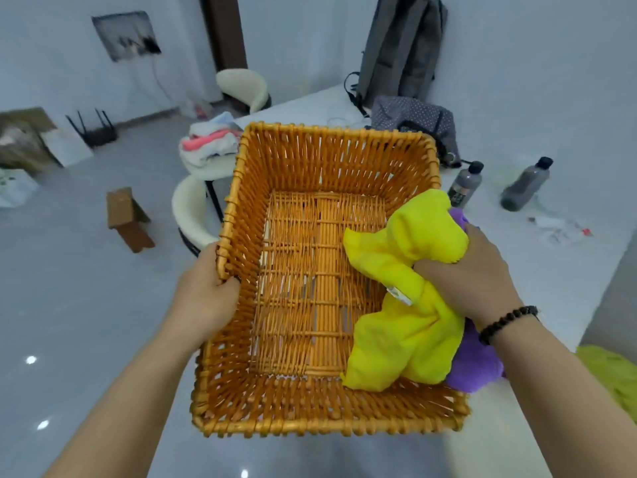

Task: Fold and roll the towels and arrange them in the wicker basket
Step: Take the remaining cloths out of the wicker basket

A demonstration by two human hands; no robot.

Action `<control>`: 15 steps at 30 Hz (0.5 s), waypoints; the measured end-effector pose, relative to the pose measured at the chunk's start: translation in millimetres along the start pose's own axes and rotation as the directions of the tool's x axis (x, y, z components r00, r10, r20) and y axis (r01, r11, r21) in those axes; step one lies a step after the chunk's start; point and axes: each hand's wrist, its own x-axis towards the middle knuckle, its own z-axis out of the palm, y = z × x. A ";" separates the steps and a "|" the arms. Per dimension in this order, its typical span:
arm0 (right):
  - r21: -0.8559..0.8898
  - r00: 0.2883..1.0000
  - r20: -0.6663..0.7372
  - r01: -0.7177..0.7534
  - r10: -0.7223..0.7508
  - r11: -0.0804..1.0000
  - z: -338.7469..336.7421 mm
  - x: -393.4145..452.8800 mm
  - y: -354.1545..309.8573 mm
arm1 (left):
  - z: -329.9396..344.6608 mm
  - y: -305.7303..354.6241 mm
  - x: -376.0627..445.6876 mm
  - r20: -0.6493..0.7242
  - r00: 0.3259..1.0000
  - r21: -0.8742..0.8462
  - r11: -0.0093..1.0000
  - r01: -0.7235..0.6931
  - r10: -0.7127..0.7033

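White table (537, 270) under wicker basket (310, 422); left hand (203, 291) grips left rim; right hand (472, 270) clutches crumpled yellow towel (400, 326) and purple towel (479, 363) over right rim, bunch running front-to-back

White table (517, 270) with two grey bottles (463, 188).

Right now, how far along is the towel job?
Early. Nothing looks folded or rolled: the basket floor is bare. In hand: left hand grips its rim; right hand clutches crumpled yellow towel and purple towel. Folding, rolling, arranging remain.
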 end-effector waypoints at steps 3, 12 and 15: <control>0.019 0.999 0.050 0.021 -0.022 1.000 54.6 -4.8 -48.7 | -55.3 -46.5 14.6 -0.029 0.998 0.005 0.998 0.057 -0.057; 0.002 0.993 0.118 0.028 -0.028 1.000 213.5 2.4 -173.0 | -198.2 -156.3 79.0 -0.069 0.991 0.052 0.991 0.122 -0.119; -0.013 0.987 0.140 0.077 -0.075 0.997 253.8 19.6 -210.5 | -233.4 -182.0 107.3 -0.074 0.987 0.038 0.989 0.144 -0.141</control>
